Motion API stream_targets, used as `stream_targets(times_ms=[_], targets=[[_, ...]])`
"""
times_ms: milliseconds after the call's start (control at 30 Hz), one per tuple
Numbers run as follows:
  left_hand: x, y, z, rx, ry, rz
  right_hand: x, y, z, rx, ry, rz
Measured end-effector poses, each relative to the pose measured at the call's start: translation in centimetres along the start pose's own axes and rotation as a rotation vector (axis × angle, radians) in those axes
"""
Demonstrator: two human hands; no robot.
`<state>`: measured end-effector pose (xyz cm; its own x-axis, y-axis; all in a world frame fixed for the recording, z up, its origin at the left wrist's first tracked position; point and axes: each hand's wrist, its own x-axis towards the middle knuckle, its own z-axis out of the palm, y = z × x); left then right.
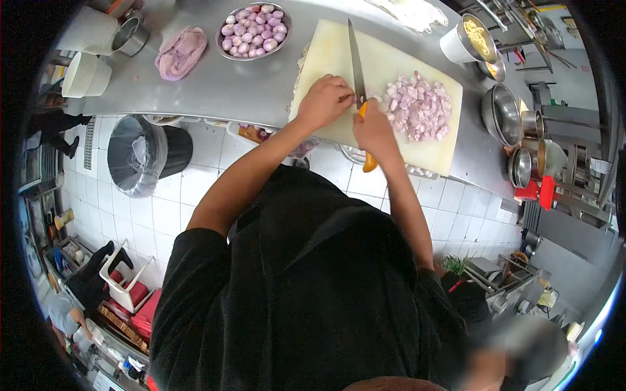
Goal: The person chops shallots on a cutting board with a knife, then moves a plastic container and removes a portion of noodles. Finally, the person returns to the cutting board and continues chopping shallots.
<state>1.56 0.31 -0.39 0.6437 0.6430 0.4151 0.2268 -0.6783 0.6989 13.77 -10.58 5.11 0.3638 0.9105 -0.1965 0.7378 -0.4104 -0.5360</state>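
Observation:
My right hand (377, 133) is wrapped around the orange handle of a kitchen knife (355, 55), whose long blade points away from me over the pale cutting board (326, 49). Just left of the blade, my left hand (324, 101) has its fingers curled and pressed together at the board. A small purplish piece of shallot (362, 100) shows by its fingertips, partly hidden by fingers and knife. To the right of the knife lies a heap of chopped shallots (419, 107). Beyond the board's left side, a metal bowl (254, 57) holds peeled whole shallots (254, 29).
A pink cloth (181, 53) and stacked white bowls (87, 75) lie left on the steel counter (150, 98). Noodles (476, 38) fill a container at right, near metal bowls (501, 114). A lined bin (134, 156) stands below. Other people are behind me.

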Motion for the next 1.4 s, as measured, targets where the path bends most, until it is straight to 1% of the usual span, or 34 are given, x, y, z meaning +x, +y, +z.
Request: stream_targets(times_ms=[67, 100, 167, 233, 333, 367, 467, 567, 667, 767, 867, 967, 1100, 1167, 1200, 1267, 1300, 1400], targets=[[-0.1, -0.1, -0.3, 0.018, -0.005, 0.007, -0.9, -2.5, -3.0, 0.129, -0.164, 0.149], [0.0, 0.1, -0.3, 0.02, -0.011, 0.016, -0.8, -1.6, -1.8, 0.13, -0.13, 0.101], [0.0, -0.1, 0.1, 0.005, -0.004, 0.004, -0.3, -1.5, -0.4, 0.034, -0.08, 0.091], [0.0, -0.4, 0.0, 0.014, 0.005, 0.003, 0.0, -1.5, -0.5, -0.027, -0.056, 0.068], [-0.2, -0.2, 0.0, 0.027, -0.004, 0.014, -0.7, -2.7, -3.0, 0.157, -0.18, 0.158], [-0.2, -0.1, 0.0, 0.026, -0.008, 0.01, -0.9, -3.3, -3.5, 0.139, -0.197, 0.167], [-0.1, -0.1, -0.2, 0.018, -0.004, 0.005, -0.4, -1.5, -2.3, 0.032, -0.124, 0.058], [-0.2, 0.1, -0.2, 0.023, -0.002, 0.004, -0.6, -1.2, -2.2, 0.056, -0.121, 0.06], [-0.1, 0.1, -0.2, 0.03, -0.01, -0.006, -0.7, -2.3, -2.6, 0.09, -0.169, 0.126], [-0.2, 0.1, 0.1, 0.029, -0.021, -0.011, -0.1, -1.9, 0.0, -0.003, -0.027, 0.061], [-0.1, 0.0, -0.1, 0.029, -0.029, -0.022, 0.0, -2.3, -0.2, -0.007, -0.061, 0.117], [0.1, 0.2, 0.0, 0.02, -0.011, -0.057, 0.5, -1.0, 0.5, 0.096, -0.084, 0.133], [0.0, 0.5, -0.1, -0.053, 0.031, -0.143, 0.4, -0.4, 0.0, 0.125, -0.09, 0.115], [0.1, 0.6, -0.3, -0.046, 0.006, -0.158, 0.3, -0.3, -1.1, 0.126, -0.085, 0.083], [0.1, 0.6, -0.4, -0.041, -0.007, -0.168, 0.2, -0.4, -1.7, 0.161, -0.109, 0.105], [-0.2, 0.4, -0.1, -0.02, 0.038, -0.098, -0.6, -1.6, -3.5, 0.233, -0.158, 0.161], [-0.1, 0.3, 0.1, -0.011, 0.062, -0.062, -0.4, -0.9, -3.3, 0.234, -0.155, 0.146], [0.0, 1.2, -0.3, -0.04, 0.049, -0.022, -0.4, -1.2, -3.7, 0.215, -0.178, 0.146]])
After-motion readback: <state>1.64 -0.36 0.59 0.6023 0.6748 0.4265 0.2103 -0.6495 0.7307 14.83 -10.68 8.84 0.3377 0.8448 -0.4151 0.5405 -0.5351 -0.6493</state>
